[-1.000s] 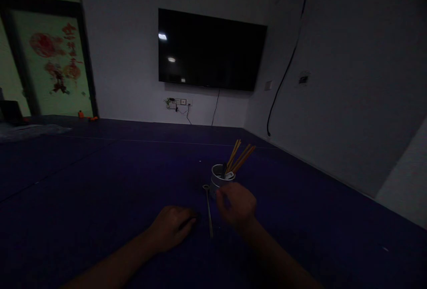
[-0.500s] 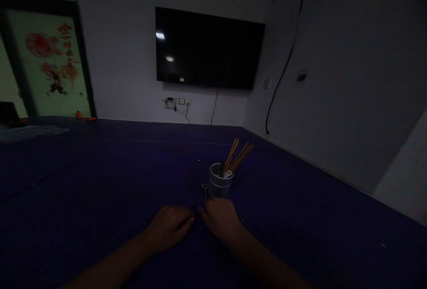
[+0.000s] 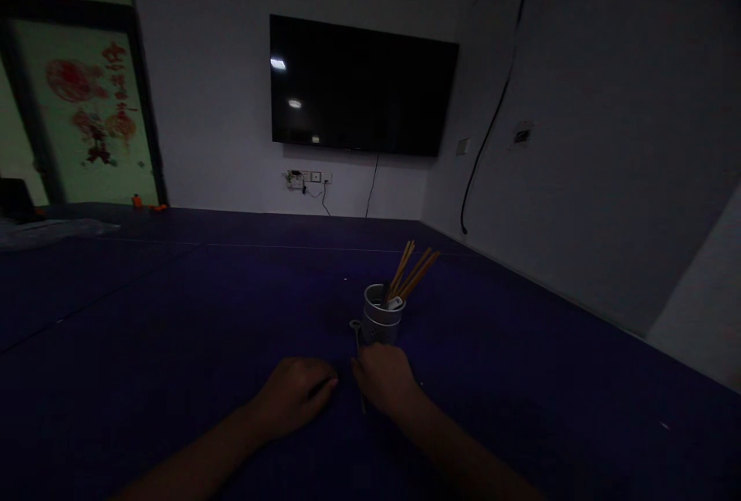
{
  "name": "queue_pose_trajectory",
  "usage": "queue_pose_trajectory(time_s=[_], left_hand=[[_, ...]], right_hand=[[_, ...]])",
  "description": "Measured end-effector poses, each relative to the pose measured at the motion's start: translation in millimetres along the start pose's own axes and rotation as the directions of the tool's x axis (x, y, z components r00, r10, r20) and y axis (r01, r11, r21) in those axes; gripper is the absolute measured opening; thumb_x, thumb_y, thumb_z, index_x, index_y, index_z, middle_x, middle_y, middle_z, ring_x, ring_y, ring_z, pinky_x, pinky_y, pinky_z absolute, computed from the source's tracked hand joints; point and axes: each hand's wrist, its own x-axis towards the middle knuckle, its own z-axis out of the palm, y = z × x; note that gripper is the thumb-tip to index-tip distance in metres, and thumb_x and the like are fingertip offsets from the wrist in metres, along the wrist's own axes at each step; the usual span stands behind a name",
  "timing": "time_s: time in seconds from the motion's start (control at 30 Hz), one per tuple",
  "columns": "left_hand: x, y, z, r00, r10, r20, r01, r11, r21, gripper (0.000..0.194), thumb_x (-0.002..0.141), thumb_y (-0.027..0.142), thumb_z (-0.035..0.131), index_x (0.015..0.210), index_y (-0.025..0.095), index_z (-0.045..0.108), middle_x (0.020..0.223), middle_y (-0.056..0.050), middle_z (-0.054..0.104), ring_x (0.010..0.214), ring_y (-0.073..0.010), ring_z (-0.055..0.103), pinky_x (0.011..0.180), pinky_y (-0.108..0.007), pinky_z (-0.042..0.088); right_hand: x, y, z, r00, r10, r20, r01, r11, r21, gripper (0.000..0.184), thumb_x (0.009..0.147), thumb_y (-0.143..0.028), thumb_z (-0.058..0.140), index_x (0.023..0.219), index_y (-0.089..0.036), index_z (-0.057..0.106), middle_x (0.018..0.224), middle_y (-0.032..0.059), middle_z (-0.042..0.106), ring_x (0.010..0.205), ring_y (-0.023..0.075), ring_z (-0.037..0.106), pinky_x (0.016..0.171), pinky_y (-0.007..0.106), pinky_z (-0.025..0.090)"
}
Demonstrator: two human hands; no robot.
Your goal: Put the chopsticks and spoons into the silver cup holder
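My left hand (image 3: pixel 296 393) rests on the dark blue-purple surface with fingers curled and thumb alongside; whatever they close around, if anything, is hidden. Just to its right, my right hand (image 3: pixel 383 377) is closed, palm down, in front of a grey metal cup (image 3: pixel 380 325). The right fingers are mostly hidden under the hand. Beside and partly behind that thumb lies a thin metal wrench (image 3: pixel 355 325), its ring end pointing away from me. Several wooden chopsticks (image 3: pixel 415 275) lean rightward out of the cup, with a dark handle and a small white item (image 3: pixel 394 303) among them.
A large black television (image 3: pixel 362 86) hangs on the back wall above outlets and cords. At the far left are clear plastic sheeting (image 3: pixel 55 232) and small orange objects (image 3: pixel 137 201). A black cable (image 3: pixel 492 126) hangs down the right wall. The room is dim.
My right hand has come down and left from beside the cup to the surface by the wrench, then stayed nearly still. My left hand, the cup and the wrench hold their places.
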Motion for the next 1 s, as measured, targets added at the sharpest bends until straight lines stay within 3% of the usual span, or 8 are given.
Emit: queue_pose_trajectory(time_s=[0.6,1.0], left_hand=[[0.3,-0.9,-1.4,0.999,-0.013,0.029,0.014,1.0,-0.022,0.025,0.089,0.025,0.037,0.079,0.019,0.059,0.071,-0.001,0.064,0.063,-0.0112,0.058,0.056,-0.02,0.039],[0.5,0.5,-0.1,0.997,-0.045,0.058,0.044,0.999,0.025,0.024,0.089,0.024,0.037,0.076,0.019,0.057,0.069,0.0,0.063,0.062,-0.0113,0.057,0.056,-0.021,0.037]], right_hand=[[-1.7,-2.5,-1.6,1.0,-0.026,-0.009,0.026,1.0,-0.016,0.029,0.086,-0.02,0.043,0.077,-0.012,0.07,0.08,0.0168,0.07,0.07,0.0244,0.067,0.058,0.027,0.046],[-0.4,-3.7,-3.7,0.997,-0.043,0.058,0.044,0.999,-0.022,0.03,0.086,-0.021,0.041,0.081,-0.012,0.07,0.083,0.0145,0.07,0.076,0.0232,0.067,0.06,0.024,0.044]])
